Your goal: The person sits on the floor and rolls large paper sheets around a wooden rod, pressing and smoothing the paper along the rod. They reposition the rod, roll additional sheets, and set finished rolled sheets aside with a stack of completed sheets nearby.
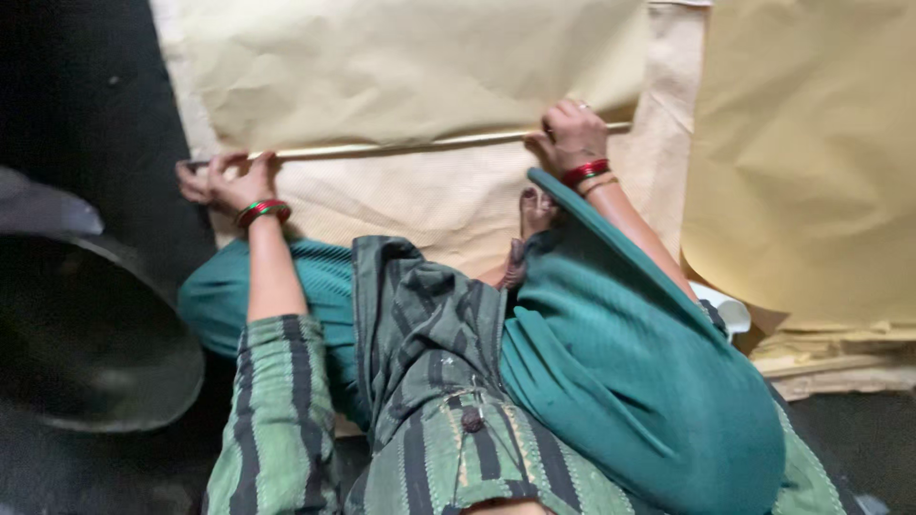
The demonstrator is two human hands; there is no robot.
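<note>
Rod [429,145] on paper [410,67] | left hand [234,183] fingers curled on end | right hand [572,135] fingers pressing it

Your left hand [229,183] at nine o'clock and right hand [572,133] at one o'clock press a thin pale rod [420,145] onto the folded edge of a tan paper sheet [410,67]. A dark metal bowl [86,334] sits at eight o'clock.
</note>
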